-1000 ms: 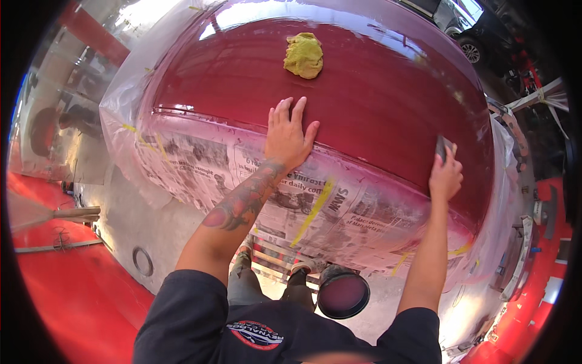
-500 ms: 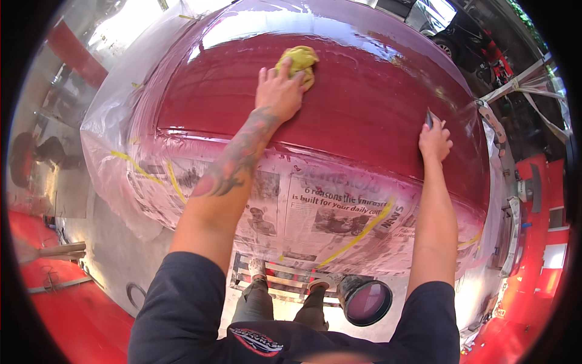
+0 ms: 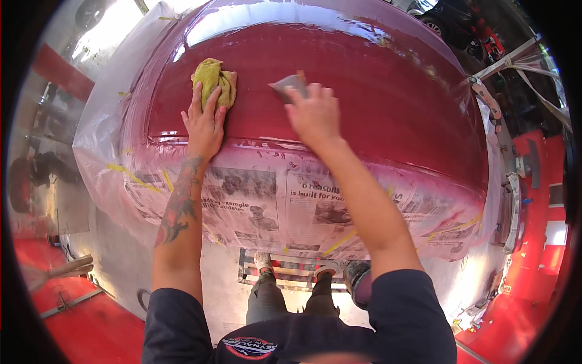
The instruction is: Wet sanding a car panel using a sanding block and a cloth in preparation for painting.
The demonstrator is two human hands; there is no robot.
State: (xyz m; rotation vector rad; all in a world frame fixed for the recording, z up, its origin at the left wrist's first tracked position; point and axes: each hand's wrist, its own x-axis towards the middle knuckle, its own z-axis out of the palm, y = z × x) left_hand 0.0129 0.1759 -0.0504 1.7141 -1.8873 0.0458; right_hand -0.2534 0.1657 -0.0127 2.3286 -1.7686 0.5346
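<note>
A glossy wet red car panel (image 3: 388, 103) spreads out before me, broad and curved. On its left part, my left hand (image 3: 206, 124) presses a crumpled yellow cloth (image 3: 212, 82) against the surface, fingers over its near edge. Near the middle, my right hand (image 3: 316, 114) pinches a thin grey flat piece (image 3: 286, 86), perhaps sandpaper, with a pointed corner toward the left. Motion blur softens this hand, and part of the piece is hidden behind its fingers. Printed newspaper (image 3: 242, 203), stuck down with yellow tape, covers the side of the car nearest me.
Clear plastic sheeting (image 3: 100, 133) drapes the car's left side. I stand on a wooden pallet (image 3: 248, 267), with a dark bucket (image 3: 359, 282) close to my right foot. Red panels (image 3: 539, 242) line the right. Another vehicle's wheel (image 3: 433, 25) shows at the far right.
My left hand has slid left along the panel with the yellow cloth. My right hand has swung well to the left with the grey piece, from the right side to the middle.
</note>
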